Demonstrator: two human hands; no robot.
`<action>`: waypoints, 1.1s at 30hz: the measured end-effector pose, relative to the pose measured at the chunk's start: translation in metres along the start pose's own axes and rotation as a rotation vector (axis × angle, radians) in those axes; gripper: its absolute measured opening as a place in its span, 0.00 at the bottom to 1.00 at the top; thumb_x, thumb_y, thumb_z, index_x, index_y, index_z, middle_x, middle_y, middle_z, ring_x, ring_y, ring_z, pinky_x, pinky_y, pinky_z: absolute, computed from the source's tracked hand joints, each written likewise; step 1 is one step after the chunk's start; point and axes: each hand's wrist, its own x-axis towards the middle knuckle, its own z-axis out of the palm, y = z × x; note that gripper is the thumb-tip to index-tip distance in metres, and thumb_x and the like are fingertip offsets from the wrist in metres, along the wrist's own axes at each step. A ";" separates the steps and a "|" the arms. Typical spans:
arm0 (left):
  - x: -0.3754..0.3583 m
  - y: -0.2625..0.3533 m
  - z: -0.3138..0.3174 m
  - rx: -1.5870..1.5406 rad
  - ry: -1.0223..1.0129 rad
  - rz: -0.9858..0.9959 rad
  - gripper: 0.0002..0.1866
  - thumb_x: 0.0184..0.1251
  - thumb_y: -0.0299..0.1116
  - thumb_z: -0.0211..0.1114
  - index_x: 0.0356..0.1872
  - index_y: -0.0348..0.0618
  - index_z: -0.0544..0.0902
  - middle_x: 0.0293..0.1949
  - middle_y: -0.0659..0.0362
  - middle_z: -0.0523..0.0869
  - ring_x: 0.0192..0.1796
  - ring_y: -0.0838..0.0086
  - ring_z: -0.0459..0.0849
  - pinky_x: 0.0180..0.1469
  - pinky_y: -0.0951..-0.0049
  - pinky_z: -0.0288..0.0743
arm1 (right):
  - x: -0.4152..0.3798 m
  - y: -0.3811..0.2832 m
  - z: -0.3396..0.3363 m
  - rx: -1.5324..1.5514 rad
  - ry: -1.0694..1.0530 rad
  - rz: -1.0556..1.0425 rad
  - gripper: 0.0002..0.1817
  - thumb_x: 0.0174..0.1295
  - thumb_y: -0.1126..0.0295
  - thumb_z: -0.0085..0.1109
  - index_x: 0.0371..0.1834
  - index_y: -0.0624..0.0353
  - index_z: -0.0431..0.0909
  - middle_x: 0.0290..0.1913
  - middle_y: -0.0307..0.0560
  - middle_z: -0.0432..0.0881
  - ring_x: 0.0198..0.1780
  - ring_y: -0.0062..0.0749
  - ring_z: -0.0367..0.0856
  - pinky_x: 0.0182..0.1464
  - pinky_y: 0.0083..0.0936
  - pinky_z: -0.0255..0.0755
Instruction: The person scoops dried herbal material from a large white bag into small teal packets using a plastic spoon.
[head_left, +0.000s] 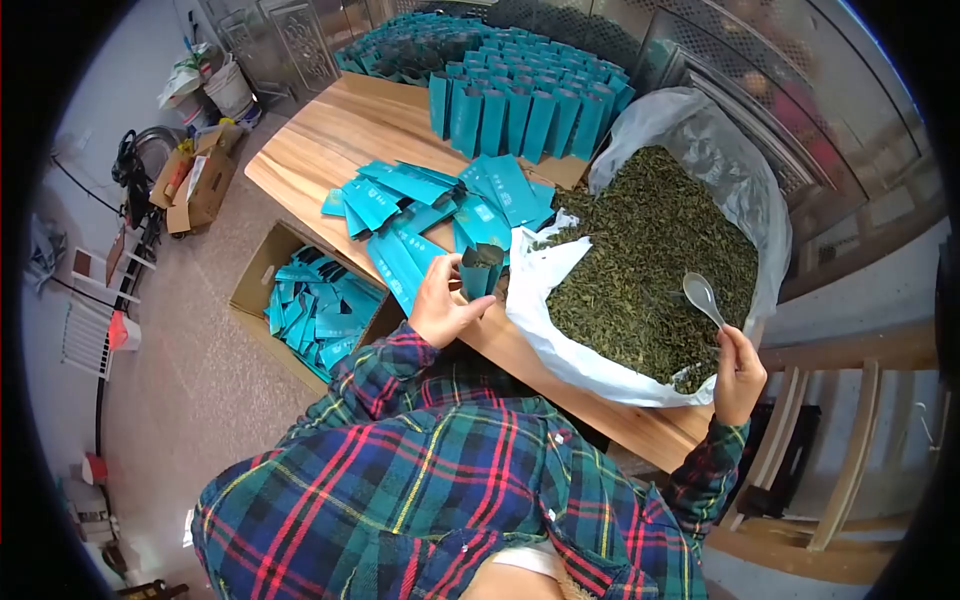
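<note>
My left hand (444, 303) is closed around a small teal pouch (480, 275), held upright with its top open and some dark leaf showing inside. In my right hand (739, 378) is a pale spoon (701, 295), its bowl over the heap of dried green leaves (640, 280). The spoon looks free of leaves. That heap fills a big clear-and-white plastic bag (540, 285) with its mouth spread wide. Flat teal pouches (400, 190) lie in a loose pile just beyond my left hand.
Many filled-out teal pouches (520, 110) stand in rows at the back of the wooden table (310, 135). A cardboard box (252, 275) of teal pouches sits on the floor at left. Further off are another carton (203, 190) and a bucket (230, 90). A wooden frame (845, 455) stands at right.
</note>
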 end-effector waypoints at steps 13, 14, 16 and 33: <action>0.233 0.042 0.071 0.341 0.121 0.148 0.37 0.40 0.45 0.76 0.48 0.32 0.70 0.42 0.47 0.75 0.47 0.60 0.76 0.47 0.64 0.72 | -0.027 0.008 -0.005 0.113 0.062 0.140 0.08 0.62 0.77 0.53 0.43 0.67 0.78 0.34 0.42 0.81 0.35 0.18 0.77 0.36 0.14 0.70; 0.251 0.036 0.092 0.387 0.153 0.125 0.37 0.40 0.46 0.76 0.47 0.33 0.69 0.43 0.45 0.74 0.48 0.56 0.76 0.48 0.62 0.72 | -0.030 0.004 -0.006 0.104 0.062 0.158 0.08 0.62 0.78 0.53 0.43 0.68 0.78 0.34 0.42 0.81 0.35 0.18 0.77 0.37 0.15 0.70; 0.267 0.033 0.120 0.382 0.183 0.046 0.37 0.40 0.46 0.76 0.47 0.33 0.69 0.45 0.44 0.73 0.49 0.54 0.76 0.48 0.60 0.72 | -0.038 0.002 -0.012 0.086 0.065 0.196 0.08 0.63 0.78 0.52 0.42 0.68 0.78 0.33 0.42 0.81 0.36 0.19 0.78 0.39 0.15 0.71; 0.278 0.002 0.136 0.374 0.170 0.024 0.33 0.47 0.47 0.72 0.49 0.34 0.73 0.47 0.46 0.76 0.49 0.58 0.78 0.47 0.61 0.74 | -0.074 0.021 -0.024 0.050 0.073 0.272 0.08 0.62 0.78 0.52 0.42 0.68 0.78 0.37 0.47 0.82 0.39 0.25 0.80 0.43 0.19 0.73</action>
